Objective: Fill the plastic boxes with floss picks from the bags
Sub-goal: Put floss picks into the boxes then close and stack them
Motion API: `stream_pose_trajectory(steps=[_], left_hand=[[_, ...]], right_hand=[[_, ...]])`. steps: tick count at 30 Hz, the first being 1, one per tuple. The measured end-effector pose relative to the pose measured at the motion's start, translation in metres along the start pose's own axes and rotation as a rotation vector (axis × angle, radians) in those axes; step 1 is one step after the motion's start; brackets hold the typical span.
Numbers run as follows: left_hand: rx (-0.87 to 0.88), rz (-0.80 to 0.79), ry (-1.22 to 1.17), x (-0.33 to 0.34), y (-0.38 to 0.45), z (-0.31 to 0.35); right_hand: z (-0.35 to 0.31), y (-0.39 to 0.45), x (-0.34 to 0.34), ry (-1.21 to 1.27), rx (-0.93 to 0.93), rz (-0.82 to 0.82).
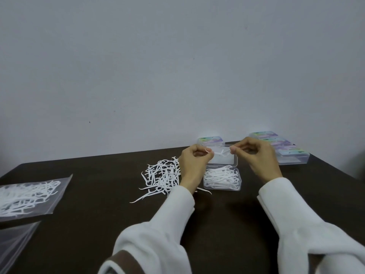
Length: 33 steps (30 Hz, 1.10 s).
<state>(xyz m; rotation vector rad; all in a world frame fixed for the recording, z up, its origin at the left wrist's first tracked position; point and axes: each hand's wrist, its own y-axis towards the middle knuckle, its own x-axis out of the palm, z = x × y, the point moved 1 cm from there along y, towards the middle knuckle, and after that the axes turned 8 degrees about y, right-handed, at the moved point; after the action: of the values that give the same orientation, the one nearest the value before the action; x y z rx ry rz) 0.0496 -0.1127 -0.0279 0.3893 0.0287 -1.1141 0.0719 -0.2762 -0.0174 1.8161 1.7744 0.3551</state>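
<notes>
A clear plastic box (222,179) lies open on the dark table, its tray holding several white floss picks and its lid (225,161) folded back behind it. Above the lid, my left hand (194,162) and my right hand (256,155) each pinch white floss picks (221,152) between thumb and fingertips, the picks spanning the gap between them. A loose heap of floss picks (163,176) lies just left of my left hand. At the far left a clear bag (29,194) holds more picks.
Closed boxes with coloured labels stand at the back: one (211,140) behind the open box, a stack (284,148) at the right. An empty clear bag (13,242) lies at the lower left. The dark table (98,194) ends at a grey wall.
</notes>
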Motion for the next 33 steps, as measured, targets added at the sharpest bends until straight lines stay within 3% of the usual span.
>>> stream_pose_trajectory(steps=[3,8,12,19,23,26,29,33], left_hand=[[0.013,0.041,0.044,0.000,0.001,0.000],[-0.136,0.044,-0.102,-0.002,0.005,-0.007],[-0.194,-0.034,-0.103,-0.004,0.007,-0.009],[-0.090,-0.246,0.185,-0.003,0.006,-0.021],[-0.003,-0.229,0.485,-0.007,0.005,-0.021],[0.057,-0.158,0.540,-0.008,0.005,-0.019],[0.017,-0.090,0.441,-0.007,0.008,-0.022],[-0.115,-0.104,0.036,-0.002,0.007,-0.025]], right_hand=[[-0.004,-0.001,-0.001,-0.013,-0.036,0.035],[-0.005,0.000,-0.005,0.007,-0.054,0.081],[-0.002,0.002,-0.006,0.008,-0.040,0.087],[0.010,0.004,-0.008,-0.023,0.082,0.123],[0.015,0.004,-0.010,-0.017,0.161,0.122],[0.019,0.001,-0.006,-0.058,0.249,-0.058],[0.026,-0.001,-0.002,-0.232,0.285,-0.186],[0.028,-0.001,-0.005,-0.240,0.238,-0.064]])
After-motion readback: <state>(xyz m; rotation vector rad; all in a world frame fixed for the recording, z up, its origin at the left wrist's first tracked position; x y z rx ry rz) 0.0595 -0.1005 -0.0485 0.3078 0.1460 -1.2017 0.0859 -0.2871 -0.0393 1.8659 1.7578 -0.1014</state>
